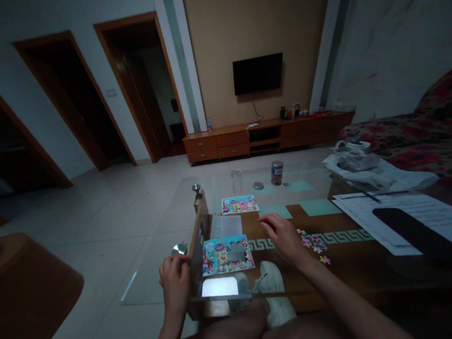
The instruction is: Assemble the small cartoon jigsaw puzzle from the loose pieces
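Observation:
A partly filled jigsaw puzzle with bright cartoon figures lies on the glass table, with a gap right of its middle. My left hand rests on the glass just left of it, fingers loosely bent and apart, holding nothing I can see. To the puzzle's upper right, my right hand hovers with thumb and fingertips pinched together; whatever is between them is too small to make out. Several loose puzzle pieces lie scattered right of that hand. Beyond the puzzle is a matching picture card.
A printed tin, its round lid and a clear glass stand farther back. At right are paper sheets, a dark flat object and a plastic bag. A bright white rectangle shows near the front edge.

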Tool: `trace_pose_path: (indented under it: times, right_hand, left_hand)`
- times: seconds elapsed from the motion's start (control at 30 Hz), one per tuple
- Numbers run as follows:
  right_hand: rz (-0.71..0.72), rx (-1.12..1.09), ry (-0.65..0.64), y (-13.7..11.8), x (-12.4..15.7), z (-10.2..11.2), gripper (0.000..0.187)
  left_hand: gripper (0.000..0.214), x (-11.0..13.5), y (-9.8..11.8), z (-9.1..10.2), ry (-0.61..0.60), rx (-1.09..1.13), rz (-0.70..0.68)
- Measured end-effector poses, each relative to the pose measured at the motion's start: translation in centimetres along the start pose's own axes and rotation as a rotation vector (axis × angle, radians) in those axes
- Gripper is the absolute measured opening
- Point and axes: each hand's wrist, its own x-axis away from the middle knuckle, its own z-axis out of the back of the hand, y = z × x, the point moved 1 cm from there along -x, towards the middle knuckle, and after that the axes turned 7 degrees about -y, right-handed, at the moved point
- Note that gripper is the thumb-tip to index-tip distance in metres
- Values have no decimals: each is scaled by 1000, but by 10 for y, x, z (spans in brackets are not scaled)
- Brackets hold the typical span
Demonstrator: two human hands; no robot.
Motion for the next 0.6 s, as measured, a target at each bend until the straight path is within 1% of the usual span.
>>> trace_pose_path:
  times: [0.1,0.17,0.27,0.37,0.47,0.6]
  right_hand:
    - [-84,-22,63,23,20,16,23]
    - [-132,-36,65,40,34,20,25]
    - [-181,-52,72,63,52,22,28]
    - [-180,-53,59,77,60,25,30]
    - [-179,-61,50,83,61,28,30]
    - [-181,-77,62,84,60,30,31]
  left_hand:
    - [21,1,-3,-1,-127,-65,70]
    - [17,4,1,-1,-160,-75,81]
    - [17,9,7,-2,-170,-69,85]
    - [19,14,12,-4,-174,-93,56]
    - [21,18,16,-9,-133,-160,13]
    - [25,24,22,-15,-64,-227,-35]
